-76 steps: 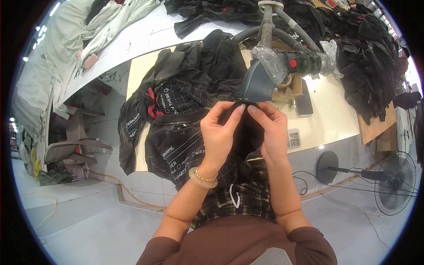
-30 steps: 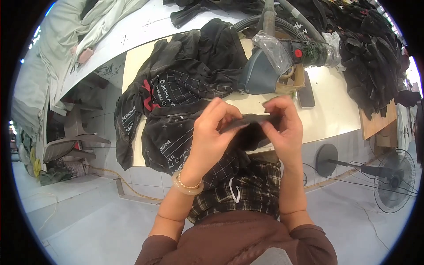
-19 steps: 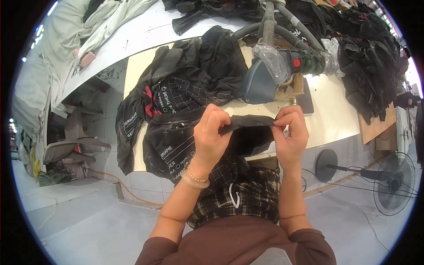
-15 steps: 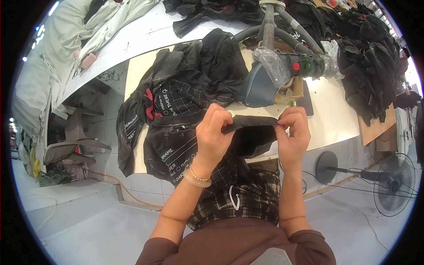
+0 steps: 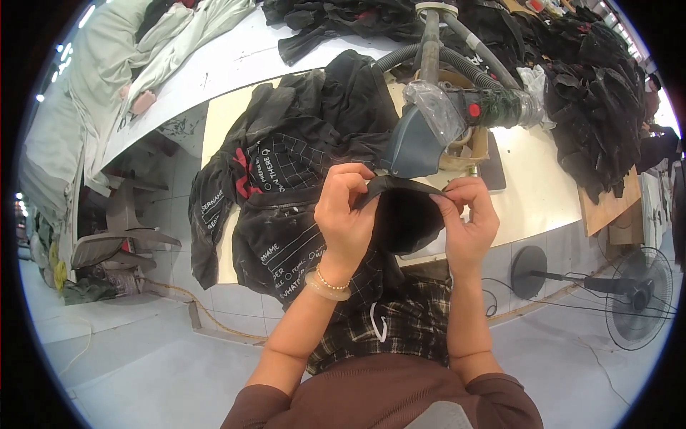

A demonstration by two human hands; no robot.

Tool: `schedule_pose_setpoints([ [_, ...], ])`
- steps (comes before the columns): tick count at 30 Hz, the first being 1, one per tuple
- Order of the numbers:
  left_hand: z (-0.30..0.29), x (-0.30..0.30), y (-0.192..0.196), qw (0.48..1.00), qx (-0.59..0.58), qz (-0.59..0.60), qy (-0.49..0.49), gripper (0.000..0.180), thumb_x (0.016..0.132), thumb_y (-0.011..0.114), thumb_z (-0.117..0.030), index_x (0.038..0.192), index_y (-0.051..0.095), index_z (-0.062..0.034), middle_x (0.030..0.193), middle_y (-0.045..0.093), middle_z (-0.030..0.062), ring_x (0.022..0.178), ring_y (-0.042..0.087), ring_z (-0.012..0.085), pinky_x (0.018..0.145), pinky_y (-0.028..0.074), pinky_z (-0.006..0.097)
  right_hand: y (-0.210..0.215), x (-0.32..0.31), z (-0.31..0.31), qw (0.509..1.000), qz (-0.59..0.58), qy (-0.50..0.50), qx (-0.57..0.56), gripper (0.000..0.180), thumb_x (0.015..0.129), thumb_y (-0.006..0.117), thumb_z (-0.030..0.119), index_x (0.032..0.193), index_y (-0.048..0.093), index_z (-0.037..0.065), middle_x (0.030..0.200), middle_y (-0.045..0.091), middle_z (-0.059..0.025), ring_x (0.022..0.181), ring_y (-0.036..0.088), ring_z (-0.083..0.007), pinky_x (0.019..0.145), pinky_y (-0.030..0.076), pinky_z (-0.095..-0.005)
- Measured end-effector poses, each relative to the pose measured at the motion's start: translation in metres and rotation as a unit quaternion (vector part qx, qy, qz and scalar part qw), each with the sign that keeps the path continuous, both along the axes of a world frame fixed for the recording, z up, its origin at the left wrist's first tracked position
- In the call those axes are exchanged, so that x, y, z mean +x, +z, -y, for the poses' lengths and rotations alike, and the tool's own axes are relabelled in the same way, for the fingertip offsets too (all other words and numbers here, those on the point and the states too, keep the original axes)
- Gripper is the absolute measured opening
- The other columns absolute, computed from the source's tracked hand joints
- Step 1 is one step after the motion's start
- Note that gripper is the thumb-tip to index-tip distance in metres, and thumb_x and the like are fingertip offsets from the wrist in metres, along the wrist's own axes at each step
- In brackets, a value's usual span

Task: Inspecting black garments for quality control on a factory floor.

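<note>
Pinched in my left hand (image 5: pixel 345 218) and my right hand (image 5: pixel 469 222) is the rim of a tube-shaped black cloth end (image 5: pixel 409 223), one hand at each side of the opening. Its dark inside gapes toward me. This end appears joined to a black garment (image 5: pixel 286 232) with white printing and a white grid pattern, spread over the table's left part. Which part of the garment I hold, I cannot tell. A red cloth strip (image 5: pixel 245 177) lies on the dark fabric. Just beyond my hands hangs a blue-grey nozzle (image 5: pixel 413 146), partly wrapped in clear plastic.
A pale table (image 5: pixel 539 196) carries the work. Grey hoses (image 5: pixel 466 63) run down to the nozzle. Piled dark garments (image 5: pixel 597 111) hang over the right side; pale fabric (image 5: pixel 68 136) heaps at far left. On the right stands a fan (image 5: pixel 637 297) with cables.
The cloth rim was stretched nearly straight between my hands; now it curves and its opening shows wider and rounder. My hands have drawn slightly closer together.
</note>
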State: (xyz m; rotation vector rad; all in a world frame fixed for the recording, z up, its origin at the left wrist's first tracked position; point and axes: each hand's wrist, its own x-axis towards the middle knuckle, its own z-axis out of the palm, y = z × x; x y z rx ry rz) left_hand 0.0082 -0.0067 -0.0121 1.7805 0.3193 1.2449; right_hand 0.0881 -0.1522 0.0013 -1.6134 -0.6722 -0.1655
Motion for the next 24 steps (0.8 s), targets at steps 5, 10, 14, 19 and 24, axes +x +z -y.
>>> schedule_pose_setpoints([
  [5, 0.0003, 0.0015, -0.0024, 0.998, 0.042, -0.002, 0.036, 0.032, 0.075, 0.076, 0.014, 0.084, 0.049, -0.0030, 0.084, 0.056, 0.0039, 0.064, 0.044, 0.0061, 0.053, 0.036, 0.020, 0.0017, -0.0007, 0.0022, 1.000, 0.017, -0.007, -0.003, 0.022, 0.079, 0.078, -0.006, 0.085, 0.058, 0.001, 0.087, 0.061, -0.0045, 0.066, 0.047, -0.0094, 0.060, 0.041, -0.0231],
  [10, 0.0018, 0.0035, -0.0018, 0.998, 0.049, -0.004, 0.048, 0.033, 0.074, 0.076, 0.014, 0.083, 0.050, -0.0031, 0.080, 0.052, 0.0034, 0.063, 0.044, 0.0073, 0.052, 0.036, 0.021, 0.0034, 0.0004, 0.0033, 1.000, 0.022, -0.016, 0.001, 0.023, 0.078, 0.078, -0.007, 0.085, 0.058, 0.001, 0.087, 0.062, -0.0042, 0.067, 0.048, -0.0095, 0.061, 0.042, -0.0229],
  [14, 0.0019, 0.0038, -0.0005, 0.998, 0.038, -0.005, 0.043, 0.033, 0.073, 0.077, 0.014, 0.083, 0.050, -0.0033, 0.080, 0.050, 0.0026, 0.063, 0.043, 0.0067, 0.053, 0.035, 0.021, 0.0038, 0.0008, 0.0039, 1.000, 0.022, -0.015, 0.002, 0.023, 0.078, 0.078, -0.007, 0.085, 0.058, 0.001, 0.087, 0.062, -0.0041, 0.067, 0.047, -0.0097, 0.062, 0.042, -0.0228],
  [19, 0.0004, 0.0015, 0.0018, 0.999, -0.022, -0.032, 0.012, 0.033, 0.074, 0.076, 0.014, 0.083, 0.049, -0.0034, 0.079, 0.048, 0.0005, 0.065, 0.044, 0.0048, 0.055, 0.038, 0.020, 0.0037, 0.0001, 0.0049, 1.000, 0.011, -0.011, 0.007, 0.023, 0.078, 0.078, -0.007, 0.085, 0.058, 0.001, 0.087, 0.062, -0.0043, 0.068, 0.047, -0.0094, 0.062, 0.041, -0.0227],
  [24, -0.0016, 0.0022, 0.0031, 0.999, -0.029, -0.043, -0.013, 0.032, 0.076, 0.074, 0.014, 0.083, 0.048, -0.0034, 0.079, 0.047, -0.0009, 0.066, 0.045, 0.0042, 0.057, 0.039, 0.018, 0.0042, 0.0001, 0.0087, 1.000, 0.007, -0.016, 0.007, 0.022, 0.078, 0.078, -0.007, 0.084, 0.058, 0.001, 0.086, 0.062, -0.0043, 0.068, 0.048, -0.0091, 0.062, 0.042, -0.0227],
])
